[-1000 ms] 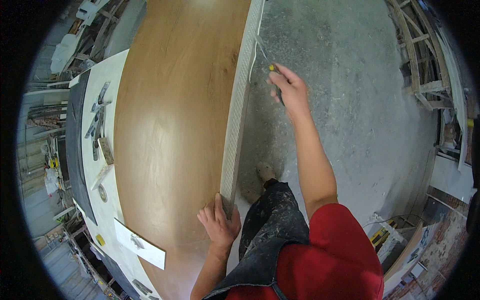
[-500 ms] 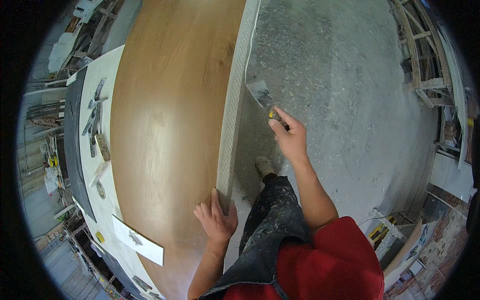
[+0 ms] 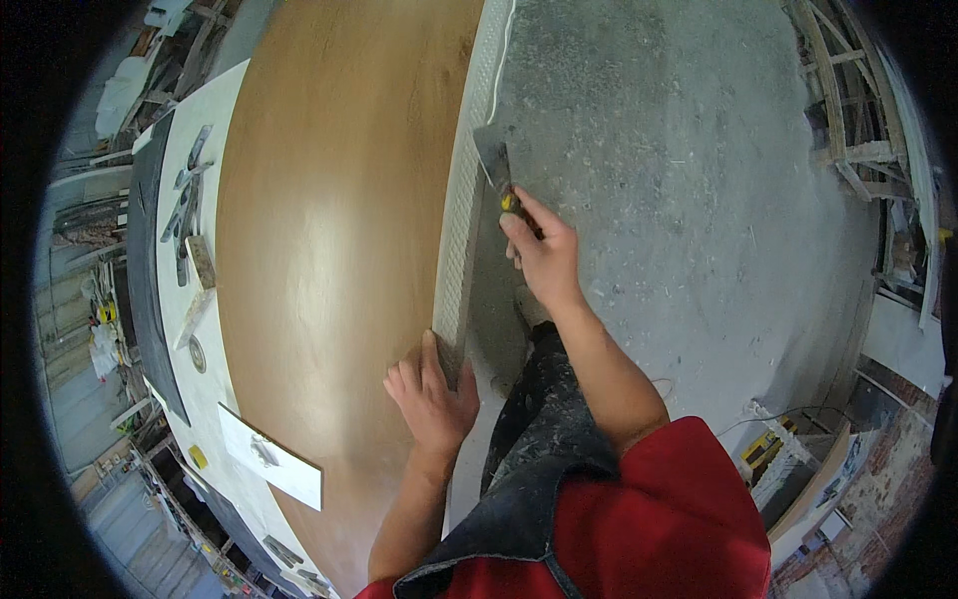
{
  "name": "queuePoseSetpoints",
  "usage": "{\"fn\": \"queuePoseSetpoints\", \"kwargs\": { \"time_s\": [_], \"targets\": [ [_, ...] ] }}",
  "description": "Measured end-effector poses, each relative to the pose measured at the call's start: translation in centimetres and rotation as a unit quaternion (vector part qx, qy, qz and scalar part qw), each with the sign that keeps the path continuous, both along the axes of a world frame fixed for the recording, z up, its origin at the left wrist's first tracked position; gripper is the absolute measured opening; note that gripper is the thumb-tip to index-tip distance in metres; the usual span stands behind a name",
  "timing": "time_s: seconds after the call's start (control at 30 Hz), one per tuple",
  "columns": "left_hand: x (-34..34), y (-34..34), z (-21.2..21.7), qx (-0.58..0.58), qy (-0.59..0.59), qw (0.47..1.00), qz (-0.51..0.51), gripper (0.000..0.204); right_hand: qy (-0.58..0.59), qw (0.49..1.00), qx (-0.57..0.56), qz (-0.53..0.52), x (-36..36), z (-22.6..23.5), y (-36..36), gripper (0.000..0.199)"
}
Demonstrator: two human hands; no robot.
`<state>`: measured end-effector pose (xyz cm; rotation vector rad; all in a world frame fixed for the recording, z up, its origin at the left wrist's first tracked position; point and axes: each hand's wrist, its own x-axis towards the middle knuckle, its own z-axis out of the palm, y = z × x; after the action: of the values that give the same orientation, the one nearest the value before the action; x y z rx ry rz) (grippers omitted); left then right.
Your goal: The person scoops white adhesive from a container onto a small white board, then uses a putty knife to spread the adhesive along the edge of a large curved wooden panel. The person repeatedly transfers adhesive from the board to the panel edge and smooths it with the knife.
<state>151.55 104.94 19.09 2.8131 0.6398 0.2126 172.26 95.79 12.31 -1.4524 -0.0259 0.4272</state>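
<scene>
A putty knife (image 3: pixel 496 160) with a broad metal blade and a dark and yellow handle is held in my right hand (image 3: pixel 544 255), fingers closed round the handle. Its blade touches or nearly touches the side edge of a large wood-grain panel (image 3: pixel 339 200); I cannot tell which. This edge is a pale, patterned strip (image 3: pixel 459 220). A thin white strand (image 3: pixel 502 60) runs along its far part, up from the blade. My left hand (image 3: pixel 434 404) rests on the panel's near right edge, index finger stretched forward and thumb spread over the side, holding no tool.
Left of the panel, a white surface (image 3: pixel 215 250) bears several metal tools (image 3: pixel 185 215), a wooden block (image 3: pixel 201 262), a tape roll (image 3: pixel 198 354) and a white board (image 3: pixel 269 459) with a grey smear. Wooden frames (image 3: pixel 848 100) stand right, across the speckled grey floor (image 3: pixel 679 200).
My right hand has moved left and slightly forward, bringing the putty knife's blade from over the floor to the panel's edge. My left hand stays on the edge, its position nearly the same.
</scene>
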Motion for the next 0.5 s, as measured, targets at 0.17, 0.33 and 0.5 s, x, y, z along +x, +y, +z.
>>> {"fn": "queuePoseSetpoints", "kwargs": {
  "time_s": [0.17, 0.33, 0.5],
  "targets": [
    [0.4, 0.0, 0.1, 0.012, -0.02, 1.0, -0.013, 0.067, 0.038, 0.999, -0.022, -0.001, -5.1, -0.9, -2.3, 0.049],
    [0.1, -0.1, 0.4, -0.005, 0.042, 0.999, 0.01, 0.069, 0.059, 0.996, -0.041, -0.059, -7.5, -1.6, -4.1, 0.046],
    [-1.8, 0.2, 4.6, -0.105, 0.141, 0.984, 0.026, 0.09, 0.068, 0.995, -0.067, -0.027, -8.5, 7.2, -4.8, 0.048]
  ]
}}
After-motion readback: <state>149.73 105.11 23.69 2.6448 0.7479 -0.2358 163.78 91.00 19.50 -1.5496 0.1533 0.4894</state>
